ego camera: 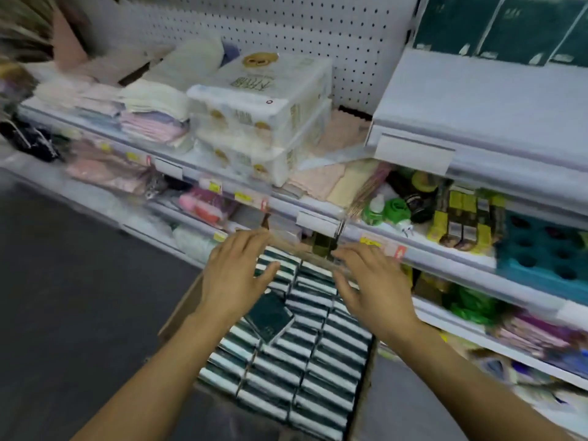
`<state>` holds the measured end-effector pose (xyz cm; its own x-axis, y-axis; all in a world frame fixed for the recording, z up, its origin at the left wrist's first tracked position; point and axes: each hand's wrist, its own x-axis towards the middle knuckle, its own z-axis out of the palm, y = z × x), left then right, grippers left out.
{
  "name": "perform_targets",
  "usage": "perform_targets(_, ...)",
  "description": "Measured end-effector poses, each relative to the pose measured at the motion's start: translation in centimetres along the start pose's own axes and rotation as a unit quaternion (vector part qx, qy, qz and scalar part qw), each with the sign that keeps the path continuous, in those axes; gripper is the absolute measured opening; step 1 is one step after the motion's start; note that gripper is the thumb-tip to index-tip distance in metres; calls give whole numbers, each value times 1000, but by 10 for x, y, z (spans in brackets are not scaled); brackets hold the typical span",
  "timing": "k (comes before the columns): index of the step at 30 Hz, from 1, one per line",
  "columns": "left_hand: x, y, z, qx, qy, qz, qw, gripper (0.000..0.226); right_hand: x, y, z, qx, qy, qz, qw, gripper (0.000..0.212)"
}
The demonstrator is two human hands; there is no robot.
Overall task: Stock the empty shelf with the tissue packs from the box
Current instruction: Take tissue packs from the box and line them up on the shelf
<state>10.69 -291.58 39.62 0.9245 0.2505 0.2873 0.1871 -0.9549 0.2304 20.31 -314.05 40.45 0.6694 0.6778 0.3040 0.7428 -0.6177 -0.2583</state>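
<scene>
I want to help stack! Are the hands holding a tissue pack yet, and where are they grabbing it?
Nothing is held. The left hand and right hand hover open over the brown cardboard box of dark green tissue packs.

This is a shop aisle. Tiered white metal shelves (318, 214) run along a white pegboard back wall (318, 33), and their front edges carry clear price-label strips with yellow and red tags (241, 196). Goods lie sorted by kind: folded pastel cloths (149, 122), wrapped white tissue bundles (264, 122), dark green packs (509, 30) on the upper right shelf, and green bottles and small packets (413, 198) lower down. A cardboard box (178, 316) packed with rows of dark green and white tissue packs (318, 338) stands on the dark floor (79, 297) before the shelving.
</scene>
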Motion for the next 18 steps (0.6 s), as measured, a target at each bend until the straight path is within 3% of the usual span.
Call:
perform_targets(6,-51,-52,62,-106,-139,-209,962,48,-7,-6,80,48,-207,26,977,32)
perform_targets(11,-81,-94,109,-190,-195,-372,888,49,-3,-19,131,42,-321,76,943,43)
perform_targets(15,-83,-120,139,-212,-223,-414,857,55,4,-26,175,56,-379,134,914,61)
perform_targets(18,-69,-128,162,-211,-252,-379,865,54,6,-27,201,107,-392,211,889,73)
